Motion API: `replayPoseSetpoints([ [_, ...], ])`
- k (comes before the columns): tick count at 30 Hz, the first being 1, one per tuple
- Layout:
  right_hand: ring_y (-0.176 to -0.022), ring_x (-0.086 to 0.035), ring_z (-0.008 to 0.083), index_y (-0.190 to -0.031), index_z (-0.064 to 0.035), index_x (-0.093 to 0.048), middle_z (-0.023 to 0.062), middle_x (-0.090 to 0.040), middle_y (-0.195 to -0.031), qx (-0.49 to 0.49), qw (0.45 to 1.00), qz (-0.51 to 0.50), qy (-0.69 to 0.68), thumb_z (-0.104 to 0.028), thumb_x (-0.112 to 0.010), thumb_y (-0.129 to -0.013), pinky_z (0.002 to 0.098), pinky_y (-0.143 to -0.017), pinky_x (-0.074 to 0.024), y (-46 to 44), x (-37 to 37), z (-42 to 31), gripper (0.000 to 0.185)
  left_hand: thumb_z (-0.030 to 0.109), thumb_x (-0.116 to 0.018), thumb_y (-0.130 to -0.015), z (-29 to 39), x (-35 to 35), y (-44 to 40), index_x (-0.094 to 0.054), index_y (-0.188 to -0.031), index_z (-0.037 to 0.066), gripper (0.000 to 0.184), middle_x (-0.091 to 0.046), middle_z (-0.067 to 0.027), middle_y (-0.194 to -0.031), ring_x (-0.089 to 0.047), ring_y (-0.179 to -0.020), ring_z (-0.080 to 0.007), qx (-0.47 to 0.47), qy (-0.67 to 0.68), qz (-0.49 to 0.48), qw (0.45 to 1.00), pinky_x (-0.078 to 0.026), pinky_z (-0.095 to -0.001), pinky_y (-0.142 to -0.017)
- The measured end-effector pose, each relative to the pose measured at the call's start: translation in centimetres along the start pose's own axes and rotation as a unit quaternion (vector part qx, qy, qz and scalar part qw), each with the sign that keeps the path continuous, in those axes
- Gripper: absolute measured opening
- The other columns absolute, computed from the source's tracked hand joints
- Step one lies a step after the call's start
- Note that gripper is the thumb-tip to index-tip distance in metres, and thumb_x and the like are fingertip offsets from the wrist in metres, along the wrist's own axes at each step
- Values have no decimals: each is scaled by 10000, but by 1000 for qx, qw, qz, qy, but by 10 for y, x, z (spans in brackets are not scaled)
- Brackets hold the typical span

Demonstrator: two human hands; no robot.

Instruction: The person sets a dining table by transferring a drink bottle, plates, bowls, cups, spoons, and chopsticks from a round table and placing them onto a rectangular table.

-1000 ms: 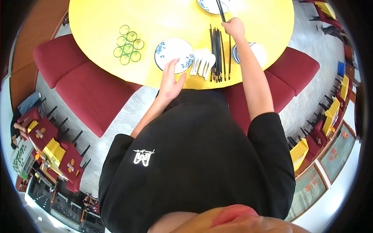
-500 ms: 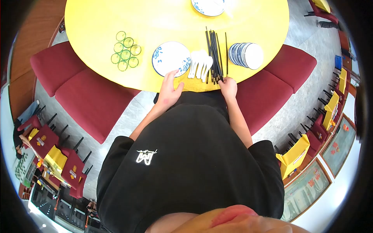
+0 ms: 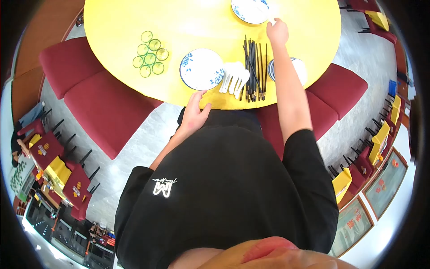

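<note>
My left hand (image 3: pixel 195 111) rests at the table's near edge, open, its fingertips close to the lower rim of a blue-flowered white plate (image 3: pixel 201 68). My right hand (image 3: pixel 277 32) reaches far across the table, beside another blue-and-white plate (image 3: pixel 250 10). Its thumb and forefinger look apart near that plate's rim; whether they touch it is unclear. Several white spoons (image 3: pixel 234 78) lie right of the nearer plate. A bundle of black chopsticks (image 3: pixel 253 71) lies beside them, now fairly parallel. My right forearm partly covers a stack of small blue-rimmed dishes (image 3: pixel 299 69).
Several green-rimmed glasses (image 3: pixel 150 54) stand grouped at the left of the round yellow table (image 3: pixel 179 27). Dark red chairs (image 3: pixel 107 112) flank me on both sides. Further off are other tables with yellow cloths (image 3: pixel 380 141) and a person (image 3: pixel 20 141) at the left edge.
My right hand has left the chopsticks and moved forward to the far plate. The chopstick on the right now lies closer to the bundle. My left hand has slipped slightly back off the plate.
</note>
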State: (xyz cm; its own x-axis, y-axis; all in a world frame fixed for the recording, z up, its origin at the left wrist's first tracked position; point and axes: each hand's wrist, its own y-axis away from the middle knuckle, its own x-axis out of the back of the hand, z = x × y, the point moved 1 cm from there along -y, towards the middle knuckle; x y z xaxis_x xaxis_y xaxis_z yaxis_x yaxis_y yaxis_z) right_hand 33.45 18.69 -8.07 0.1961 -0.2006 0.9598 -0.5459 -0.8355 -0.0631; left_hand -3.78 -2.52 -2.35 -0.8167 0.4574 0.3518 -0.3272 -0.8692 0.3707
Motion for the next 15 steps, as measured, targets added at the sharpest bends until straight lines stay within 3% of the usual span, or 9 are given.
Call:
replayPoseSetpoints([
  [2,-995,-650,326,-1018,-31,-677,177,-676,-1073,-38,998,-37,32,-257,-609,-835,433,-801,-527,-23,-10,0,299,100,-634,-862,-2,-1,9,-497,-1312,48,474,-541,-155,-1234,-540,-1150,-280,20,11,11,1000,-458,-371,-898],
  [4,-986,-655,320,-1009,-27,-672,166,-682,-1050,-73,980,-167,76,-218,-620,-819,426,-803,-529,-32,-10,-1,274,113,-625,-865,6,3,16,-509,-1285,30,444,-551,-172,-1210,-552,-1121,-299,29,9,21,999,-456,-376,-914],
  [11,-978,-658,320,-1019,-39,-672,171,-679,-1070,-50,979,-177,88,-200,-631,-798,423,-788,-534,-37,-32,23,277,123,-615,-876,-2,7,25,-531,-1245,2,398,-574,-174,-1197,-599,-1033,-286,54,2,39,998,-481,-361,-874],
  [15,-859,-673,335,-920,-2,-685,174,-700,-946,-12,988,-156,16,-227,-654,-784,401,-750,-530,-21,-4,12,265,125,-614,-878,-5,2,17,-547,-1223,-10,376,-586,-169,-1194,-608,-1019,-262,80,47,6,996,-490,-354,-856],
])
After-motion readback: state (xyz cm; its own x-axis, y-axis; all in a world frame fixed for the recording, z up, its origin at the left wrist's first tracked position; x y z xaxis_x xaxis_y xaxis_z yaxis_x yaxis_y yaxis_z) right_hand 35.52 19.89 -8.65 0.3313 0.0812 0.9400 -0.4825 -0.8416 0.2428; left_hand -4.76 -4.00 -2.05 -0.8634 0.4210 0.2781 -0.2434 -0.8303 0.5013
